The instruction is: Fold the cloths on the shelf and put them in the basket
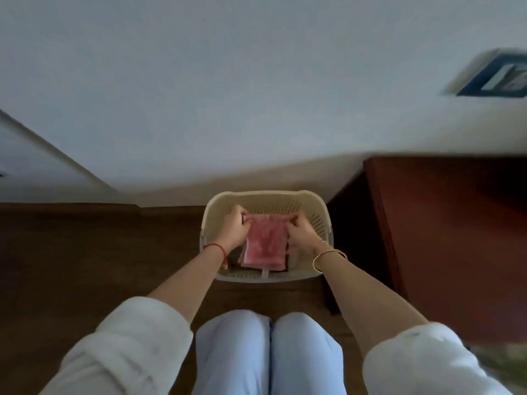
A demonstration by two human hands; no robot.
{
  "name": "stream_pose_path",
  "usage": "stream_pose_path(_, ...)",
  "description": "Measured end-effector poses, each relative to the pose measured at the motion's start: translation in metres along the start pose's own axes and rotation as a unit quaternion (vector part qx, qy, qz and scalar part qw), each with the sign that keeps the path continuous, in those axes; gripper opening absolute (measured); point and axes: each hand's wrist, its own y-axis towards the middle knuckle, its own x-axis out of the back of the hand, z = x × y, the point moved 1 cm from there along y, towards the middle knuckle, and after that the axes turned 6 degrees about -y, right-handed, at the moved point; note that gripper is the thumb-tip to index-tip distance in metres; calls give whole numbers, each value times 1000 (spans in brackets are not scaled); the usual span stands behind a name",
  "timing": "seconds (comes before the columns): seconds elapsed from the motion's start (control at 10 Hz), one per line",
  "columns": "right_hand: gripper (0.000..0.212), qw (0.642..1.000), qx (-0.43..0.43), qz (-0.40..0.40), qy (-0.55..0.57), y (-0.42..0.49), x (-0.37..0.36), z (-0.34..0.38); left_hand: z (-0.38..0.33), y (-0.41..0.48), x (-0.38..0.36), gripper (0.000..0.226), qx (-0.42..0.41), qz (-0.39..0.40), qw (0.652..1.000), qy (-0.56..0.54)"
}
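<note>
Hands: I am watching the left hand (232,227) and right hand (301,233) each pinching a far corner of the folded pink cloth (266,245).
Cloth: it is sitting inside the basket (265,277), over a darker piece (234,259).
Progress: I am judging this cloth nearly placed, with only the letting go remaining.

Your left hand (232,228) and right hand (302,230) are both inside the cream perforated basket (207,223). Each has its fingers curled round a far corner of the folded pink cloth (266,248). The cloth spans the gap between your fingers and runs back from them toward your knees (269,352). Dark material shows under its near corners; what it is cannot be told. A red string (216,248) circles your left wrist, a gold bangle (328,259) your right. A red-brown cabinet (456,238) stands well to the right of your right fingers. The basket sits on a dark wooden floor (99,252).
</note>
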Motion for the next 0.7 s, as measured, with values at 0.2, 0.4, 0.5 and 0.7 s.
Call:
stream_pose_path(0.2,31,996,-35,77,7,130,-43,-101,110,118,-82,16,57,31,998,3)
stream_pose_path(0.4,69,984,-149,98,-10,234,-71,-165,181,180,-125,24,124,66,990,24)
stream_pose_path(0.5,72,981,-162,96,-53,247,-80,-165,205,198,-131,36,147,79,985,44)
stream_pose_path(0.7,95,959,-100,89,-251,254,-78,-168,245,228,-132,81,160,108,977,87)
